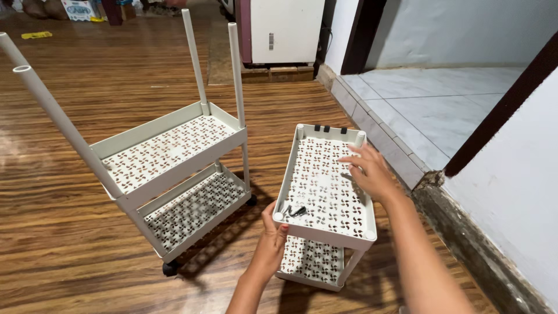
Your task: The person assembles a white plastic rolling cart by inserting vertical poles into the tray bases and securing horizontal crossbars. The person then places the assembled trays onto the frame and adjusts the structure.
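White plastic tray unit [325, 186], two shelves stacked on short posts, stands on the wooden plank floor [70, 244] just in front of the person, its long axis running away from the camera toward a tiled step [430, 110]. From the head view, the left hand [272, 244] has its fingers closed on the near left corner of the top shelf, thumb over the rim, beside a small dark part [296, 211] that lies loose on the shelf. The right hand [369, 171] hovers above the right rim with fingers spread apart and gripping nothing; whether the fingertips touch the shelf I cannot tell. Of the two hands, the left is the one actually on the shelf. Both shelves are perforated with a repeating petal-shaped cutout, smooth and matte, with rounded corner sockets and small black clips [329, 128] along the far edge. To the left, well apart, a taller two-shelf cart [174, 168] of the same material stands on black castors, with four bare tubes pointing upward.
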